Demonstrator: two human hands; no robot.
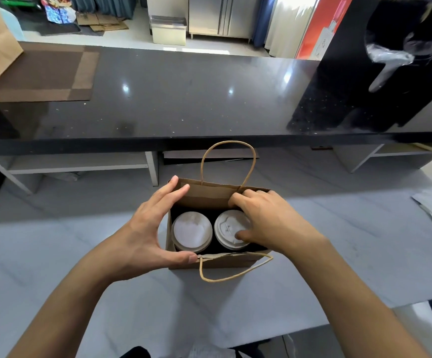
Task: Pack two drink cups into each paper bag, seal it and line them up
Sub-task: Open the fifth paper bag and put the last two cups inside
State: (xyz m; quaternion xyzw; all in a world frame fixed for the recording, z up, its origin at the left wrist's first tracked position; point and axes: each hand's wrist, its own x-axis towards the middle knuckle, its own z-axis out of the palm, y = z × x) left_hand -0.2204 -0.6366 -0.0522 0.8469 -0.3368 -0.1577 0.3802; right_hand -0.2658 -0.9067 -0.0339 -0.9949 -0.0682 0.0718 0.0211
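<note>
Brown kraft paper bag (217, 193) with tan twisted handles, black inside; two cups with white lids (192, 233). White marble-veined counter (338, 254), glossy black speckled upper counter (184, 99). Dark brown placemat (49, 73), lighter brown border.

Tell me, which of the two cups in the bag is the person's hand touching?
The right-hand cup: the right hand rests its thumb on that lid. The left-hand cup sits untouched; the left hand only holds the paper bag.

I'm behind a café serving bench (184, 81): steel fridge (220, 15), takeaway cups (192, 232) in a paper bag (209, 195).
</note>
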